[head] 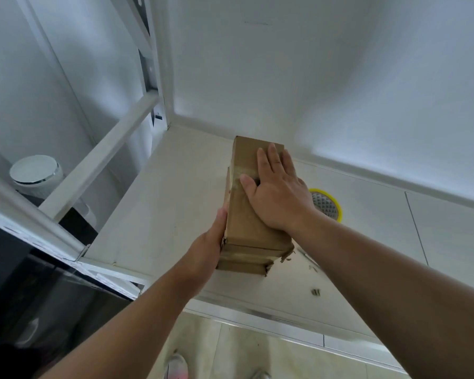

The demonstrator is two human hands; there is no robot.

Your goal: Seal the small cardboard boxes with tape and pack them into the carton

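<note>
Head view: stack of small cardboard boxes, brown, ragged corners, near the smooth white worktop's left edge. Right hand lies flat on top w/ straight fingers; left hand lies flat against the stack's left side. Yellow tape roll is half hidden behind the right wrist.

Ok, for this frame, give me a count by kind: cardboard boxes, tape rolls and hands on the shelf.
Cardboard boxes: 3, apparently, in one stack
Tape roll: 1
Hands: 2, left hand and right hand
Total: 6
</note>
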